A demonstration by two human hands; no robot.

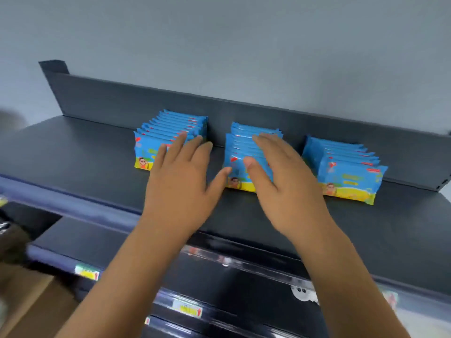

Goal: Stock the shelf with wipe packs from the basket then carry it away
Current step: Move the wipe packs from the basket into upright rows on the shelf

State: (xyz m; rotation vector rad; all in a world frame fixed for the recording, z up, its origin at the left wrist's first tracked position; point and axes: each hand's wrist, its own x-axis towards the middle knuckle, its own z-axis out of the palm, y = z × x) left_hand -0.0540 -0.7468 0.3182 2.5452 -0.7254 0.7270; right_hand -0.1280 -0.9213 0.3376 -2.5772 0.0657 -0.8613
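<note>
While my left hand [180, 176] and right hand [288, 186], both open and flat, sit at the middle row of wipe packs [241, 147] on the shelf [73, 152] at frame centre, I judge squaring it wants light, even pressure from both sides; basket not in view.

Three wipe-pack rows [351, 172] stand abreast on the shelf [73, 152], seemingly against its backboard [146, 101].

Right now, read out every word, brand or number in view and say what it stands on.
No text here can be read.
wipe packs: yellow lettering on the fronts, too blurred to read.
shelf-edge tags: yellow with red marks, too blurred to read.
</note>
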